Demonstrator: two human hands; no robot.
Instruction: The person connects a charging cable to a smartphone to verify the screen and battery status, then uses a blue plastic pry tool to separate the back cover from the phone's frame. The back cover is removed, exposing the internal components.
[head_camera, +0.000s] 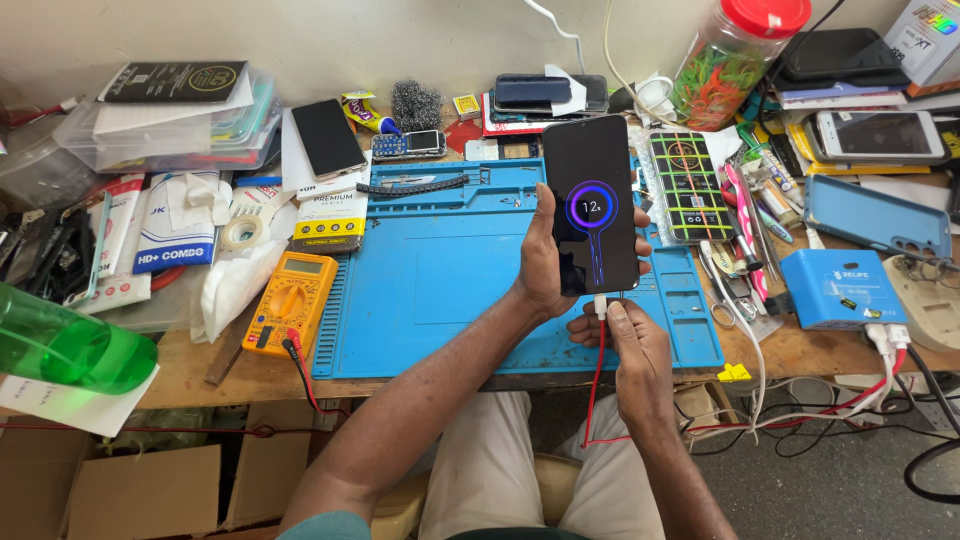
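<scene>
Above the near right part of the blue work mat (440, 270), a black smartphone (591, 205) stands upright in the air, its lit screen showing a glowing ring with a bright stem running down to the bottom edge. Its lower left corner and left side are hidden behind the left hand (545, 262), and its back cannot be seen at all. The left hand's thumb lies along the left edge of the phone, while the fingertips curl round the right edge, so the hand is closed firmly about the lower half.

Just under the phone's bottom edge, the right hand (632, 345) pinches a small white plug (600, 305) between thumb and forefinger; the plug touches the phone's base, though whether it is fully seated is hard to make out. From the plug a thin red cable (595, 385) drops past the front edge of the wooden bench (190, 360) and is lost among the tangle of wires below at the right.

On the bench, a yellow multimeter (290, 303) lies beside the mat's left edge. A blue box (842, 289) sits near the bench's right front edge, and a green bottle (65, 345) is cut off at the left.
</scene>
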